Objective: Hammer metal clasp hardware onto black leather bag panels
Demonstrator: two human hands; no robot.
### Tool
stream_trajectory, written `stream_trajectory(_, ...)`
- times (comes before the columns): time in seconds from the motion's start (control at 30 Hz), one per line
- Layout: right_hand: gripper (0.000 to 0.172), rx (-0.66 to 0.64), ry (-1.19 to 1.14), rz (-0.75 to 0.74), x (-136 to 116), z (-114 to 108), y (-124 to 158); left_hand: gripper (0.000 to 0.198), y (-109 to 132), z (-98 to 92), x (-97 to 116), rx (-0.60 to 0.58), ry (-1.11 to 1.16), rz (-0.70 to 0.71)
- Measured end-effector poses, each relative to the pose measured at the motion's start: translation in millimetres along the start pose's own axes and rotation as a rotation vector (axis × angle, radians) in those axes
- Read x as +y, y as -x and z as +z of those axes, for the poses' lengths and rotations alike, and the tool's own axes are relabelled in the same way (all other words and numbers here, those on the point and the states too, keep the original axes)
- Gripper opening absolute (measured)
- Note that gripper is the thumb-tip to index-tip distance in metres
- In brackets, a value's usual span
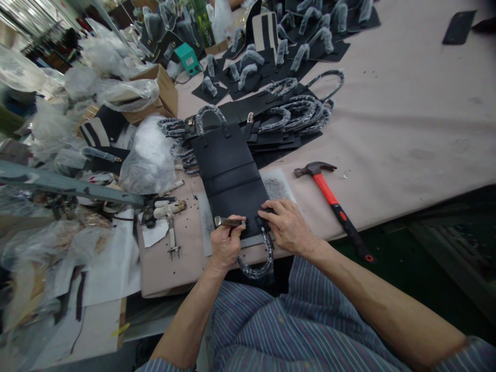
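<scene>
A black bag panel (231, 175) lies flat in front of me, with a crease across its middle and a plastic-wrapped handle at each end. My left hand (225, 245) is closed around a short metal punch (228, 222), whose tip is over the panel's near end. My right hand (289, 226) pinches the panel's near right edge, by the end of the near wrapped handle (259, 270). That handle loops toward my body, past the table edge. Beneath the panel is a pale, speckled board (279, 185).
A claw hammer (329, 196) with a red and black handle lies to the right. Behind the panel are piled black pieces with wrapped handles (306, 111). Calipers (172, 240) and a cardboard box (165, 90) are at left, among plastic bags (149, 155). A phone (459, 28) lies far right.
</scene>
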State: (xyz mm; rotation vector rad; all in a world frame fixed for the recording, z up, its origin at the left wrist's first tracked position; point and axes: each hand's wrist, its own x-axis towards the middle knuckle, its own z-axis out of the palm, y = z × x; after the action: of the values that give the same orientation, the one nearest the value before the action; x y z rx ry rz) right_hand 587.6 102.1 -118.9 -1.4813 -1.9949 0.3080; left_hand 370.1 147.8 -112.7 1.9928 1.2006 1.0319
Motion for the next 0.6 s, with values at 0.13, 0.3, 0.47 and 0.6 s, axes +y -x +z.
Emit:
stream_trajectory(0.13, 0.037, -0.009, 0.022, 0.003, 0.0, -0.3, 1.4, 0.012, -0.1, 2.5, 1.2, -0.003, -0.068, 0.049)
stream_trajectory(0.3, 0.036, 0.001, 0.034, -0.009, -0.6, -1.0, 2.0, 0.013, -3.1, 4.5, 6.0, -0.012, -0.096, 0.06)
stream_trajectory(0.47, 0.036, 0.002, -0.006, -0.032, -1.6, -3.1, 0.3, 0.012, -4.2, 4.4, 6.4, -0.03, -0.097, 0.028)
stream_trajectory(0.6, 0.038, 0.049, -0.032, -0.028, 7.2, -20.0, 9.6, 0.011, -5.3, 5.3, 5.5, -0.029, -0.083, 0.019)
